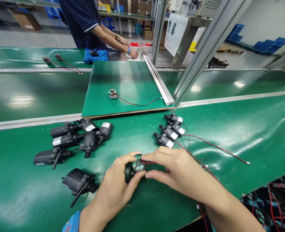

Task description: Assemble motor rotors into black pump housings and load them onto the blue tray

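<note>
My left hand [115, 180] wraps its thumb and forefinger around a small black pump housing. In the mouth of the housing sits a round green circuit board [138, 165]. Fingertips of my right hand [176, 166] press at the right rim of the board, thumb below and forefinger above. A red wire [152, 162] runs from the board under my right fingers. The lower part of the housing is hidden by my left hand. Left of my hands, a black pump [78, 182] lies on the green bench.
Several black pumps [66, 140] lie at the left, and smaller labelled ones [168, 133] with wires at centre right. A wired motor [113, 93] rests on a raised green board [123, 75] beside white tubes [157, 80]. A dark bin of wired parts [275, 203] stands lower right. Across the bench, a person [84, 25] works.
</note>
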A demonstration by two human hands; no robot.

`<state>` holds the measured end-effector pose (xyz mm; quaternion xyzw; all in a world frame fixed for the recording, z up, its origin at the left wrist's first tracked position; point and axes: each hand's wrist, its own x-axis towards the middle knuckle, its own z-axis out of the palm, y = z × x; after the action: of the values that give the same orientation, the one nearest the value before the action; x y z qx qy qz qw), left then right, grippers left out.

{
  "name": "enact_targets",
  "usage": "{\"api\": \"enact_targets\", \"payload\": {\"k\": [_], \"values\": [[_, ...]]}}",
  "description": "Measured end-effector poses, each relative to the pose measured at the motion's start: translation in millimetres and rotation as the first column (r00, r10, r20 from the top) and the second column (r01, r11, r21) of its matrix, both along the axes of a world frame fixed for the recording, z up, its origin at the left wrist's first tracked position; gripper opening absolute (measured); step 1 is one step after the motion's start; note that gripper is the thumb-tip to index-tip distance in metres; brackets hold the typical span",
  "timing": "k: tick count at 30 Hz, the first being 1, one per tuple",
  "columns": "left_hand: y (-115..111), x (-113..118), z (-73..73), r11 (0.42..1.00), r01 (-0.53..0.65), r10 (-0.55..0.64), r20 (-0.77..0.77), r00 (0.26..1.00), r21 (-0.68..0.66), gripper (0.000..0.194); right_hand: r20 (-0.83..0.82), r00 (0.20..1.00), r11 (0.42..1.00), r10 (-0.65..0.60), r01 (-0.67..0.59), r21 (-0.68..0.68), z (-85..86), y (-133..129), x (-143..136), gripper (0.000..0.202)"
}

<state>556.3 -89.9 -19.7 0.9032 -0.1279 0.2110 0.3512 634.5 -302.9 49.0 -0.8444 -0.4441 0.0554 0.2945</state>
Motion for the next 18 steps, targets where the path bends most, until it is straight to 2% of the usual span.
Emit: {"api": "enact_targets", "payload": {"k": [2,5,9,11,14,15,16,18], "values": [[0,0,-3.3,1.000,-0.006,0.006,-0.028,1.000,-0.019,0.043,0.011,1.000,1.000,0.002,-0.001,-0.011,0.1,-3,1,0.029],[-1,0,-5.6,0.997,0.054,-0.054,-0.010,0.998,-0.046,0.045,0.094,0.995,1.000,-0.029,0.030,-0.004,-0.3,-5,0,0.023],[1,0,-0.6,0.993,0.101,-0.104,-0.040,0.994,-0.064,0.047,0.187,0.979,0.997,-0.079,0.079,0.008,4.3,-6,-1,0.021],[3,-2,6.1,0.993,0.107,-0.115,-0.170,0.979,-0.056,0.052,0.201,0.979,0.999,-0.026,0.034,-0.035,7.3,-7,0,0.023],[1,-5,16.2,0.984,0.174,-0.171,-0.395,0.902,-0.030,0.072,0.174,0.970,0.980,0.170,-0.149,-0.129,4.9,-5,0,0.065],[0,-6,17.9,0.978,0.205,-0.195,-0.445,0.874,-0.026,0.077,0.151,0.963,0.966,0.225,-0.200,-0.161,1.7,-3,-2,0.072],[-2,-5,18.7,0.972,0.233,-0.214,-0.477,0.852,-0.021,0.080,0.132,0.958,0.955,0.255,-0.227,-0.192,-2.1,0,-3,0.070],[-3,-2,18.5,0.963,0.270,-0.226,-0.492,0.841,0.018,0.078,0.134,0.958,0.943,0.253,-0.212,-0.258,-10.0,7,-9,0.049]]}}
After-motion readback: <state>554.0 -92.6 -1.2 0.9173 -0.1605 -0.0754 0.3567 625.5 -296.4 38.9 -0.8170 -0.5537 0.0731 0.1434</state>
